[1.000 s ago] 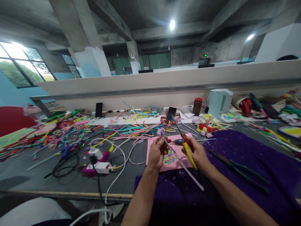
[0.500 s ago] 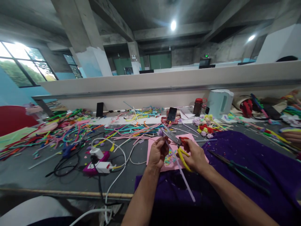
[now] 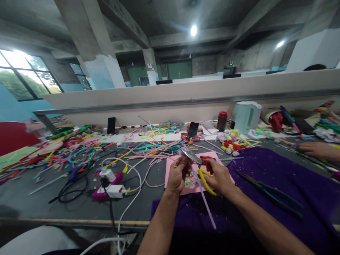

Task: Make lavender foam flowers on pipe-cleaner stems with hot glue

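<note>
My left hand (image 3: 177, 173) is closed in a pinch on a pale purple pipe cleaner (image 3: 205, 203), whose long end slants down toward me. My right hand (image 3: 219, 176) grips scissors (image 3: 204, 177) with yellow and red handles. Their blades (image 3: 191, 154) reach left to the pinching fingertips, close to the pipe cleaner; whether they touch it I cannot tell. Beneath both hands lies a pink sheet (image 3: 170, 168) bearing small pastel clippings (image 3: 190, 180).
Long-nosed pliers (image 3: 278, 198) with dark green handles rest on a purple cloth (image 3: 313, 184) at right. Colourful pipe cleaners (image 3: 151, 148) spread along the table. At left are a power strip (image 3: 107, 189) and white cables. Another person's hand (image 3: 316, 149) reaches in at far right.
The scissor blades and the top of the pipe cleaner have shifted slightly at my left fingertips. The other person's hand has moved further into view at right.
</note>
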The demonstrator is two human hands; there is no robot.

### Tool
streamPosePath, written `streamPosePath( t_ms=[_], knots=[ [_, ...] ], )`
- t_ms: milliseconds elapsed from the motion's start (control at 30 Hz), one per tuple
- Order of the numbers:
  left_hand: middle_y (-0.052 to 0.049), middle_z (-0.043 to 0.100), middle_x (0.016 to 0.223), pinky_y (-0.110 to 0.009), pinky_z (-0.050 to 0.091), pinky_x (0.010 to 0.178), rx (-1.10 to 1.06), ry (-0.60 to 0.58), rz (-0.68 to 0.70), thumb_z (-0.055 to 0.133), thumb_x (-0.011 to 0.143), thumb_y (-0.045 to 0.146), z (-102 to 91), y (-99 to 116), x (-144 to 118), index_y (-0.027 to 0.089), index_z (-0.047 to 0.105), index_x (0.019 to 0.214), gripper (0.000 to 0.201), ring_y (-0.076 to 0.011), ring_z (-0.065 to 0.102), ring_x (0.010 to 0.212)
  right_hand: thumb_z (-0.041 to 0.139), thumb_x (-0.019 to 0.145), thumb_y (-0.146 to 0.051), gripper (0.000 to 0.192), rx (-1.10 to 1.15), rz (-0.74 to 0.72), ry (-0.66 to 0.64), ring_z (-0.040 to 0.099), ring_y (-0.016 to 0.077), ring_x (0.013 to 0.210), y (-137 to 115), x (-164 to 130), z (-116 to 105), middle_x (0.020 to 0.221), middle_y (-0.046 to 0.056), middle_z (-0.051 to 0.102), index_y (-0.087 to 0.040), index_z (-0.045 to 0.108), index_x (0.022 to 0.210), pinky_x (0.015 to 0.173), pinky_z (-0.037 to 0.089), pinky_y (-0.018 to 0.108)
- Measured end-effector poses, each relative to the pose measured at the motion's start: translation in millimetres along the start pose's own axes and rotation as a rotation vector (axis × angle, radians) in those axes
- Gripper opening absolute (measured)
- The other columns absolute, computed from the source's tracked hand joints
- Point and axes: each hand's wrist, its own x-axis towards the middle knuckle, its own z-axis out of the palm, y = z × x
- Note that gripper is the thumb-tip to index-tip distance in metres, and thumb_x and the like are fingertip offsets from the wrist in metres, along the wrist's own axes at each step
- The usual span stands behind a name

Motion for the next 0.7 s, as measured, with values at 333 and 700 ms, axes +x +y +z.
streamPosePath(
  t_ms=[333,700],
  knots=[
    [0.001,0.061,0.059,-0.014,0.025,0.032,-0.013,0.047,-0.008,0.071,0.063,0.03,-0.3,-0.8,0.0,0.014,0.056,0.068,0.023,-0.0046,0.047,0.038,0.055,0.072,-0.03,0.029,-0.006,0.005,-0.031,0.051,0.013,0.056,0.9,-0.8,1.5,0.068,0.0,0.057,-0.016,0.055,0.097,0.052,0.036,0.023],
    [0.001,0.061,0.057,-0.014,0.026,0.032,0.007,0.063,-0.015,0.071,0.061,0.031,-1.6,-0.9,1.0,0.013,0.057,0.069,0.024,-0.0043,0.047,0.037,0.056,0.074,-0.029,0.032,0.014,0.004,-0.05,0.053,0.0133,0.056,-0.4,-1.2,-1.4,0.068,0.001,0.059,-0.014,0.055,0.102,0.053,0.038,0.023]
  ],
)
